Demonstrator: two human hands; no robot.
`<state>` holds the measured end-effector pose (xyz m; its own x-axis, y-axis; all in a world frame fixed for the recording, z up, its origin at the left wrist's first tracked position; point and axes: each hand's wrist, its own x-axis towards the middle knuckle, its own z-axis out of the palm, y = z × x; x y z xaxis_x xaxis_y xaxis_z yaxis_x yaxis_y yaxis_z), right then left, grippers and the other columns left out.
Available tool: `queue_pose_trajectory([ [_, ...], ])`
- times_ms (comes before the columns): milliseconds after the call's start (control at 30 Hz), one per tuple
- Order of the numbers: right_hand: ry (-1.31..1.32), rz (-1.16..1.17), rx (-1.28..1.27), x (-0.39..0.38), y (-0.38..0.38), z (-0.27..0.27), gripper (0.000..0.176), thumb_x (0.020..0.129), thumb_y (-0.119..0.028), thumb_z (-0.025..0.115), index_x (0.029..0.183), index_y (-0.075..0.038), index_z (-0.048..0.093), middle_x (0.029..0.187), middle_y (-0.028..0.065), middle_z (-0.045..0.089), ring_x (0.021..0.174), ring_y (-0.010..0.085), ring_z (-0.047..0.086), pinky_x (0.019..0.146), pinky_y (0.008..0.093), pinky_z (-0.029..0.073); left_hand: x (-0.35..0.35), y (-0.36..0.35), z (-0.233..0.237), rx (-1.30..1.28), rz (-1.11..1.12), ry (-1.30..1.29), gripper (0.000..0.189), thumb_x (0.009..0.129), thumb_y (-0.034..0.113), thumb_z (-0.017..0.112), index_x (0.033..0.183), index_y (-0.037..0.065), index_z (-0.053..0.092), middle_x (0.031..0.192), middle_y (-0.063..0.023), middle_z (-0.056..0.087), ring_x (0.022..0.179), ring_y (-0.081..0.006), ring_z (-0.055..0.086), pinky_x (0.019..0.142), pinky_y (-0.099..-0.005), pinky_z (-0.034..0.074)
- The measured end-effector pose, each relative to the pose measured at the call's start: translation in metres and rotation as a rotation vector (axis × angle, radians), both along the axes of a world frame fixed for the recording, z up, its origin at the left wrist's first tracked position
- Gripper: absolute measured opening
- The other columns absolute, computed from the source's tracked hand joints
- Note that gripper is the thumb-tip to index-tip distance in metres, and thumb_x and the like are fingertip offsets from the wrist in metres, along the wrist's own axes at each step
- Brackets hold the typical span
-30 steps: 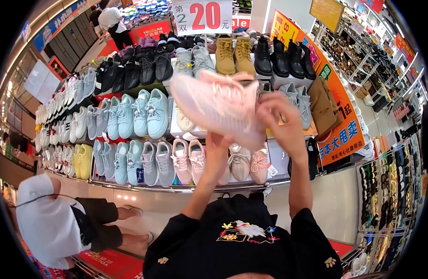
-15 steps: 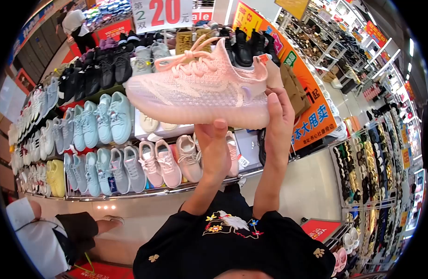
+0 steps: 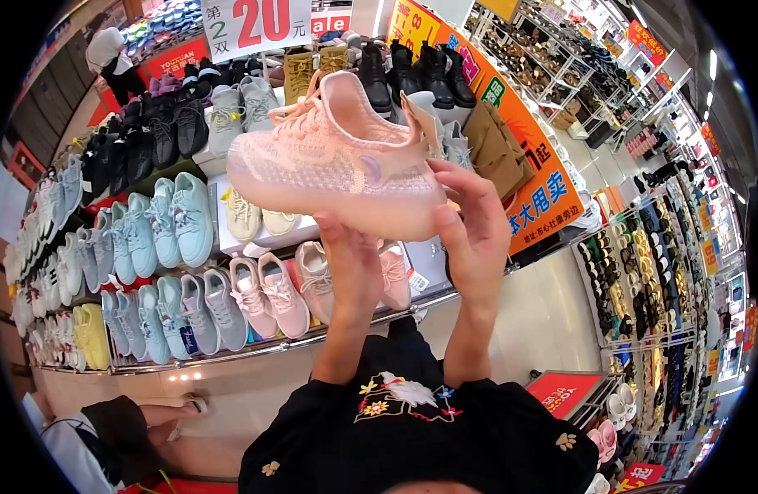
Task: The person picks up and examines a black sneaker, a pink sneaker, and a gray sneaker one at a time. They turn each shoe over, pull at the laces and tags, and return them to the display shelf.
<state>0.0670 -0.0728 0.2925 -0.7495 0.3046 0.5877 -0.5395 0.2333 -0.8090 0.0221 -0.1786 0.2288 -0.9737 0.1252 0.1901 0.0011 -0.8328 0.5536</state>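
Observation:
A pink knitted sneaker with laces and a pale translucent sole is held up in front of me, its toe to the left. My left hand supports it from beneath, thumb against the near side of the sole. My right hand grips the heel, thumb on the sole and fingers behind it. A paper tag sticks up at the heel collar. Behind and below, pink sneakers and light blue sneakers stand in rows on the display.
A chrome rail edges the shoe display. Black boots and a brown paper bag stand beyond the sneaker. An orange sign leans at the right. Another person stands at lower left; racks line the right.
The sneaker has turned so its heel comes nearer and its opening shows more. My right hand's fingers have shifted around the heel. The person at lower left has moved toward the frame's edge.

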Motion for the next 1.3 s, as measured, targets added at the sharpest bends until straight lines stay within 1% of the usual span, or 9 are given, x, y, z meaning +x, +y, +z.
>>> queue_pose_trajectory([
  [300,0.202,-0.064,0.288,0.008,-0.009,0.007,0.026,0.077,-0.01,0.069,0.101,-0.003,0.066,0.113,0.0138,0.061,0.103,0.0261,0.059,0.09,0.0334,0.045,0.001,-0.01,0.019,0.139,-0.012,-0.03,0.071,0.092,0.064,0.033,0.142,0.014,0.029,0.138,-0.0044,0.043,0.124,-0.0193,0.044,0.103,-0.0357,0.036],
  [400,0.23,-0.06,0.361,0.01,-0.012,0.003,0.03,0.072,-0.009,0.07,0.101,-0.004,0.069,0.112,0.0127,0.062,0.103,0.0275,0.058,0.087,0.0349,0.047,-0.002,-0.016,0.013,0.169,-0.173,-0.052,0.079,0.088,0.07,0.03,0.142,0.013,0.028,0.138,-0.0086,0.041,0.127,-0.0222,0.041,0.105,-0.0408,0.034],
  [500,0.294,-0.076,0.461,0.011,-0.019,0.003,0.029,0.071,-0.008,0.07,0.1,-0.004,0.069,0.114,0.0123,0.063,0.104,0.0291,0.057,0.086,0.0363,0.048,-0.006,-0.013,-0.007,0.486,-0.486,-0.015,0.076,0.088,0.069,0.032,0.139,0.013,0.033,0.13,-0.0085,0.047,0.116,-0.023,0.05,0.098,-0.0389,0.041],
  [733,0.362,-0.098,0.516,0.014,-0.018,0.008,0.024,0.073,-0.011,0.068,0.095,-0.002,0.069,0.108,0.0125,0.066,0.1,0.0293,0.059,0.086,0.0363,0.048,0.0,-0.003,-0.007,0.683,-0.621,-0.08,0.078,0.087,0.071,0.032,0.14,0.013,0.032,0.127,-0.0102,0.05,0.113,-0.0231,0.052,0.096,-0.0375,0.042],
  [800,0.376,-0.115,0.494,0.017,-0.018,0.005,0.021,0.073,-0.011,0.068,0.092,-0.002,0.07,0.106,0.0128,0.066,0.099,0.0295,0.059,0.085,0.0362,0.048,0.0,-0.005,-0.011,0.755,-0.726,0.098,0.055,0.094,0.036,0.049,0.137,0.006,0.032,0.136,-0.0121,0.039,0.127,-0.0248,0.04,0.11,-0.042,0.031],
  [1033,0.404,-0.089,0.493,0.014,-0.022,0.006,0.019,0.076,-0.014,0.067,0.091,-0.002,0.069,0.106,0.0132,0.066,0.098,0.0292,0.059,0.084,0.0361,0.048,-0.005,-0.008,-0.012,0.723,-0.744,0.226,0.058,0.092,0.038,0.052,0.137,0.007,0.032,0.136,-0.0119,0.039,0.127,-0.0247,0.04,0.109,-0.0426,0.032],
  [1100,0.381,-0.093,0.5,0.014,-0.021,0.008,0.019,0.077,-0.016,0.068,0.09,-0.002,0.07,0.106,0.0132,0.066,0.098,0.0295,0.059,0.084,0.0361,0.048,-0.006,-0.006,-0.02,0.685,-0.612,0.023,0.062,0.09,0.04,0.056,0.138,0.009,0.032,0.137,-0.0112,0.039,0.126,-0.0245,0.041,0.107,-0.0427,0.034],
  [1233,0.38,-0.118,0.514,0.013,-0.021,-0.001,0.025,0.077,-0.018,0.069,0.096,-0.002,0.068,0.106,0.0133,0.066,0.097,0.0301,0.059,0.084,0.0361,0.048,-0.005,-0.006,-0.022,0.643,-0.596,0.12,0.062,0.09,0.041,0.055,0.139,0.01,0.032,0.136,-0.0107,0.04,0.124,-0.0243,0.043,0.105,-0.043,0.037],
  [1300,0.338,-0.177,0.498,0.013,-0.026,-0.002,0.035,0.088,-0.033,0.06,0.101,0.0,0.064,0.107,0.0184,0.063,0.099,0.031,0.057,0.087,0.0381,0.045,-0.001,-0.007,-0.012,0.542,-0.521,0.169,0.073,0.092,0.065,0.026,0.144,0.014,0.023,0.137,-0.0097,0.04,0.12,-0.0254,0.047,0.101,-0.039,0.039],
])
